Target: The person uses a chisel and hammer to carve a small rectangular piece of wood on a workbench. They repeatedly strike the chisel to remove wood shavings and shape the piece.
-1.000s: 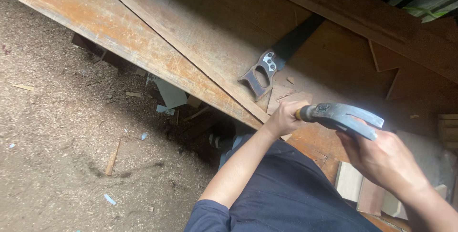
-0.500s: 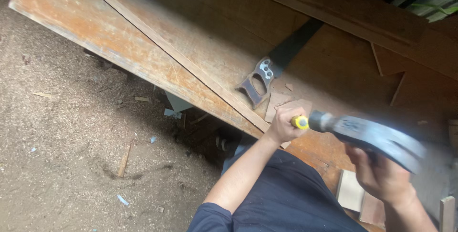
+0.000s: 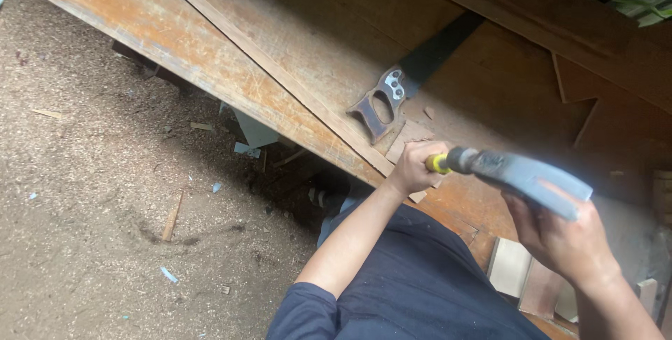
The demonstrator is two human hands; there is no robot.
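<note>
Gripping a chisel's yellow handle [image 3: 437, 164], the left hand [image 3: 413, 166] is clenched low at the table [image 3: 210, 67] edge, so the tool is steadied for striking. A grey hammer [image 3: 521, 175] is grasped in the right hand [image 3: 560, 238], head held against the handle end. A handsaw [image 3: 381, 105] is parked at 11 o'clock, within reach.

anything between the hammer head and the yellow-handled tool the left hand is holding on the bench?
Nothing visible. The hammer in the right hand sits right at the yellow-tipped tool gripped by the left hand. The handsaw lies farther up the board, off that line.
</note>
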